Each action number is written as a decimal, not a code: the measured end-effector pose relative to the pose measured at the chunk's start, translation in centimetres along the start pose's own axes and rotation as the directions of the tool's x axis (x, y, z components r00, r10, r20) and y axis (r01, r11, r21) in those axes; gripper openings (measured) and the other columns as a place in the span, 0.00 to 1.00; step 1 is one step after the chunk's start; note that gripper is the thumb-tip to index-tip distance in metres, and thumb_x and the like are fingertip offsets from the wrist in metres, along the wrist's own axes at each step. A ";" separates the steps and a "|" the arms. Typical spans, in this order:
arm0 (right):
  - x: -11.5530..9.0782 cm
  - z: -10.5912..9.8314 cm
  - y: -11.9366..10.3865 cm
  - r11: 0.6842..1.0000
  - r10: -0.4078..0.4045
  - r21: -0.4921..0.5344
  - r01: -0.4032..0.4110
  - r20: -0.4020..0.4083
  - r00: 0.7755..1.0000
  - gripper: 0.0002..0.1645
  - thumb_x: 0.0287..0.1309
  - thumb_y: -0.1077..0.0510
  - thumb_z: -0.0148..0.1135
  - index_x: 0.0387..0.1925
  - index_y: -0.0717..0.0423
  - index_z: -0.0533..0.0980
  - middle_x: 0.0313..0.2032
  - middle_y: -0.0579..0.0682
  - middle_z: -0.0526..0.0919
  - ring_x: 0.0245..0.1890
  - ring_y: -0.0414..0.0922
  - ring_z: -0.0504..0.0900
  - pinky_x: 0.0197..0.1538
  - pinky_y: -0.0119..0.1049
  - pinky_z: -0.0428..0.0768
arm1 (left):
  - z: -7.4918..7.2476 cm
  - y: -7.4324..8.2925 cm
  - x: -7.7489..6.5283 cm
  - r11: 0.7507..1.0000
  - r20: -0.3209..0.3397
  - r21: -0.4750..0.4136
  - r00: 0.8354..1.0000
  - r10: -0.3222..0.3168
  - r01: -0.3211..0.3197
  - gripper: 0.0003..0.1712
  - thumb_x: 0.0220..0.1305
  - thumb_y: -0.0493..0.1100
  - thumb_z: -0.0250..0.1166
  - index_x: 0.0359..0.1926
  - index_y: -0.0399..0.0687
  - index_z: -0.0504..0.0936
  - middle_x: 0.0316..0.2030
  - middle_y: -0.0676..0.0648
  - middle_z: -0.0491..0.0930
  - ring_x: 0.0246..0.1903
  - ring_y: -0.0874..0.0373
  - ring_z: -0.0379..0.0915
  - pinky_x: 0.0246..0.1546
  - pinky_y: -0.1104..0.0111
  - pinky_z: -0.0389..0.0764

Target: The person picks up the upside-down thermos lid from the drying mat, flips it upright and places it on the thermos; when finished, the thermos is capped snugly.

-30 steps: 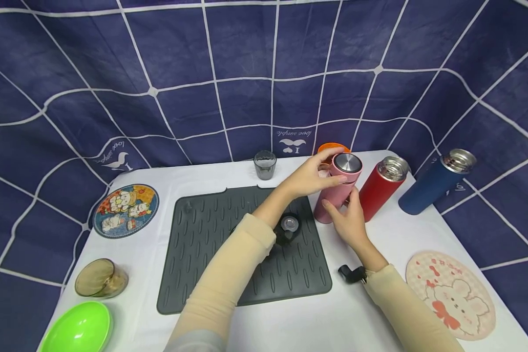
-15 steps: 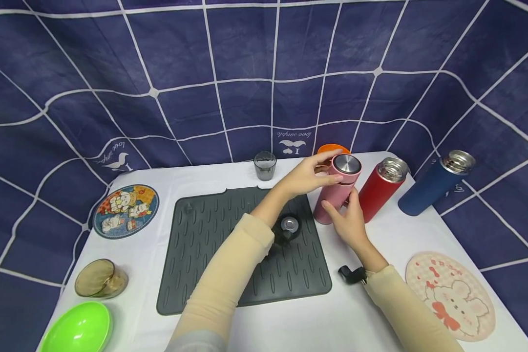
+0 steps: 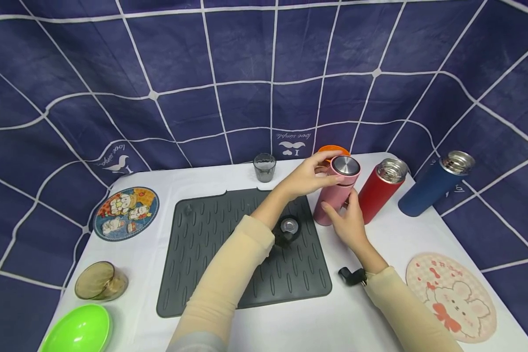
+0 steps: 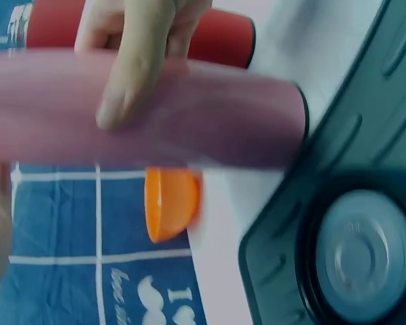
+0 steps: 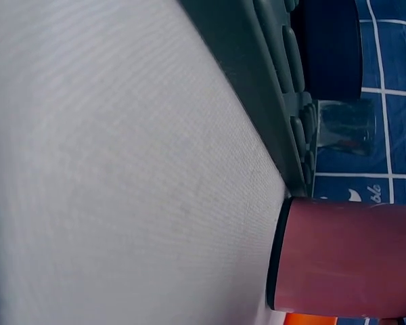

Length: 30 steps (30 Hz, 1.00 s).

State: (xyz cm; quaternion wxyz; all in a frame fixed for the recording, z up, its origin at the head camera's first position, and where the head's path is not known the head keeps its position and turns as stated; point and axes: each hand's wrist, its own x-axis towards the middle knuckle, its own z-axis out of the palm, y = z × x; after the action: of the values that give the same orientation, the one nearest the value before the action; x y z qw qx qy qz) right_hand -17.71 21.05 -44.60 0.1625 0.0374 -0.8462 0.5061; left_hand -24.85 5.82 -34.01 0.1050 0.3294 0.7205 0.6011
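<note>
A pink thermos [image 3: 335,193] stands on the white tabletop just right of the grey ribbed mat [image 3: 211,254]. Its lid, with a brushed steel top [image 3: 346,165], sits on the neck. My left hand [image 3: 302,180] grips the lid from the left, thumb across the front. Lower down, my right hand [image 3: 352,226] holds the body; its thumb [image 4: 125,88] lies along the pink side in the left wrist view. The right wrist view shows the thermos base [image 5: 338,261] at the tabletop. To its right stands a red thermos [image 3: 380,193], its steel mouth uncovered.
A blue thermos [image 3: 431,188] without a lid stands far right. Behind the pink one is an orange cup [image 3: 331,148]. A black-rimmed round piece [image 4: 365,257] sits on the mat. Also around: a dark glass [image 3: 264,168], amber glass [image 3: 100,281], green bowl [image 3: 76,330], rabbit mat [image 3: 454,305].
My left thumb has shifted slightly left on the front of the lid. The pink thermos and my right hand keep their place; the head view has tilted a touch.
</note>
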 end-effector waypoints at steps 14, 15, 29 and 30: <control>-0.3 -0.1 -0.9 0.999 0.029 0.028 -0.029 -0.001 1.000 0.45 0.55 0.57 0.66 0.67 0.56 0.51 0.61 0.59 0.66 0.61 0.55 0.68 0.63 0.56 0.66 | 0.4 0.3 -0.1 0.999 -0.025 0.037 0.999 0.027 -0.026 0.33 0.56 0.42 0.69 0.63 0.48 0.70 0.57 0.49 0.69 0.50 0.59 0.71 0.52 0.75 0.74; -0.4 -0.1 -1.3 0.999 0.034 0.029 -0.034 0.003 0.999 0.45 0.55 0.58 0.66 0.68 0.57 0.50 0.62 0.60 0.66 0.62 0.56 0.68 0.63 0.57 0.66 | 0.6 0.3 -0.1 0.998 -0.034 0.053 0.999 0.030 -0.028 0.35 0.54 0.43 0.70 0.63 0.48 0.69 0.57 0.50 0.68 0.50 0.60 0.70 0.51 0.76 0.74; -0.9 -0.5 -3.4 1.000 -0.006 0.025 0.007 -0.016 1.000 0.42 0.56 0.61 0.65 0.66 0.60 0.52 0.61 0.62 0.67 0.61 0.56 0.68 0.62 0.57 0.67 | 0.5 0.3 0.0 0.997 -0.016 0.052 0.998 0.052 -0.052 0.36 0.52 0.40 0.71 0.61 0.44 0.66 0.56 0.48 0.69 0.50 0.57 0.72 0.52 0.76 0.73; -0.9 -0.5 -3.4 1.000 -0.005 0.025 0.006 -0.018 1.000 0.43 0.55 0.61 0.65 0.66 0.60 0.52 0.61 0.62 0.67 0.61 0.56 0.69 0.63 0.57 0.67 | 0.6 0.3 0.0 0.997 -0.026 0.064 0.998 0.052 -0.050 0.38 0.51 0.42 0.72 0.61 0.45 0.66 0.56 0.49 0.69 0.49 0.58 0.72 0.51 0.76 0.74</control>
State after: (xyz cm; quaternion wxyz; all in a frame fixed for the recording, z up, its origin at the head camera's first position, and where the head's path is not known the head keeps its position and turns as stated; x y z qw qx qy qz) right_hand -15.98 19.70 -41.79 0.1708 0.0373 -0.8382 0.5166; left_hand -24.45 6.34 -33.88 0.0692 0.3426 0.7318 0.5851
